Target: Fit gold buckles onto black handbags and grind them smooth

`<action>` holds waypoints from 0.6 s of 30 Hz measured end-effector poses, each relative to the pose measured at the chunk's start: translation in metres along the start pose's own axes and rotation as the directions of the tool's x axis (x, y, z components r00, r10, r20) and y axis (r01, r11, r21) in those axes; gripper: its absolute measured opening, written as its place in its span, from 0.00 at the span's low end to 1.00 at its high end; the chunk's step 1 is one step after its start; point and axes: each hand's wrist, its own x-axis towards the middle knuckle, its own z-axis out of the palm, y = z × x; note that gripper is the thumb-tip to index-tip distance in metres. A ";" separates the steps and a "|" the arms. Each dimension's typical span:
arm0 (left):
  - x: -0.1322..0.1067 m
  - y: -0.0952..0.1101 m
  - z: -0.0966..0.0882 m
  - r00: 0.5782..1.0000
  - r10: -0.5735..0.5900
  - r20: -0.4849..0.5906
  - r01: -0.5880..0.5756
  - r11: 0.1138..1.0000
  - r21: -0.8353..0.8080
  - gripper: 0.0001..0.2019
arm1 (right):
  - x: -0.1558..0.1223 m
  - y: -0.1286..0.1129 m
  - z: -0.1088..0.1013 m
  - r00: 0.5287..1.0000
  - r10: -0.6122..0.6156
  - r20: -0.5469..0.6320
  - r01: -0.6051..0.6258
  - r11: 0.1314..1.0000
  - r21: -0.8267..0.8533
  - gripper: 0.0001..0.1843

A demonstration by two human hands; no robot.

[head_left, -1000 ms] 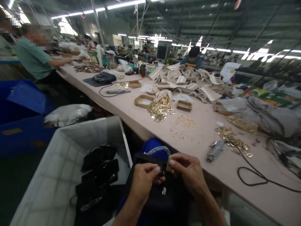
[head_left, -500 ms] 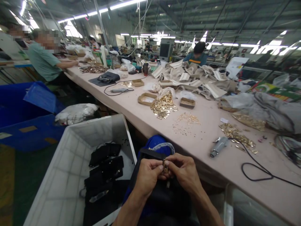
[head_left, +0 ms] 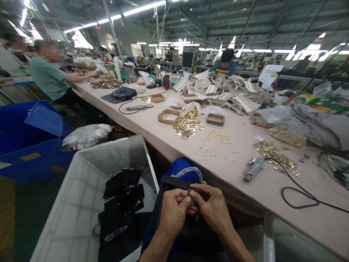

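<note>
Over my lap, my left hand (head_left: 173, 210) and my right hand (head_left: 212, 204) meet with fingertips pinched on a small gold metal bag clasp (head_left: 190, 191). The fingers cover much of it, so its exact shape is unclear. Beneath the hands lies a black bag (head_left: 196, 238), dark and partly hidden by my wrists. I cannot tell whether the clasp is fixed to it. A blue cloth (head_left: 178, 166) and a grey strap loop (head_left: 191, 169) show just beyond the fingers.
At left stands a white crate (head_left: 68, 203) with several black bag pieces (head_left: 124, 196). The table (head_left: 174, 145) bears piled gold fittings (head_left: 188, 123), small loose parts (head_left: 216, 138) and a corded electric screwdriver (head_left: 253, 169). Co-workers sit across and at far left.
Both hands stay at the clasp while the fingers shift around it, now covering more of it. The view has tilted and turned slightly.
</note>
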 end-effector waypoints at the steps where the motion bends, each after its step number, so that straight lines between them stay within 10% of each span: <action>1: -0.001 -0.001 0.001 1.000 0.000 -0.002 0.000 1.000 0.002 0.14 | -0.002 0.002 0.001 0.999 0.031 -0.022 -0.031 0.999 0.018 0.14; 7: 0.002 -0.003 0.002 0.996 -0.085 -0.022 0.085 0.996 -0.012 0.13 | -0.010 0.013 0.005 0.989 0.125 -0.081 -0.115 0.987 0.116 0.16; 18: 0.009 -0.013 0.004 0.974 -0.079 -0.212 0.069 0.996 -0.052 0.18 | -0.022 0.009 0.004 0.997 -0.067 0.042 0.065 0.996 0.063 0.11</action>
